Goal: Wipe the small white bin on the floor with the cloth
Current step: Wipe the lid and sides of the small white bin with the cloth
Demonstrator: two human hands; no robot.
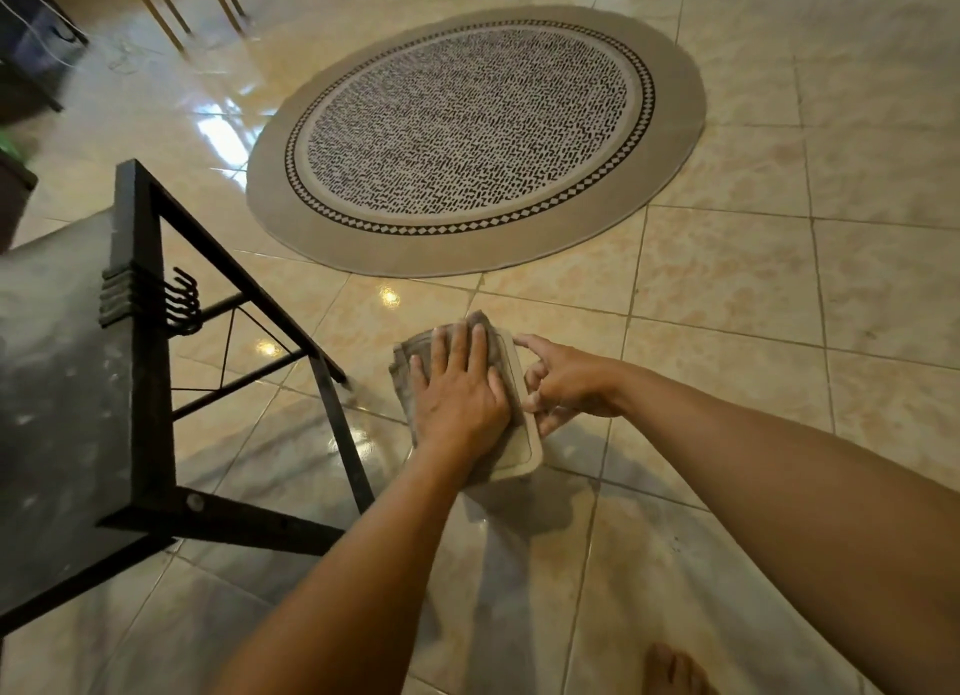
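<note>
The small white bin [525,447] stands on the tiled floor in the middle of the head view; only its top right rim and lid edge show. A grey-brown cloth [410,362] lies spread over the bin's top. My left hand [460,388] presses flat on the cloth, fingers apart and pointing away from me. My right hand [563,382] grips the bin's right side, index finger on the far corner and thumb low on the edge. Most of the bin's body is hidden under the cloth and hands.
A black metal-framed table [140,362] with a dark top and hooks stands close on the left, one leg near the bin. A round patterned rug [472,138] lies farther ahead. A bare foot [672,668] shows at the bottom right. Chair legs [171,14] stand far left.
</note>
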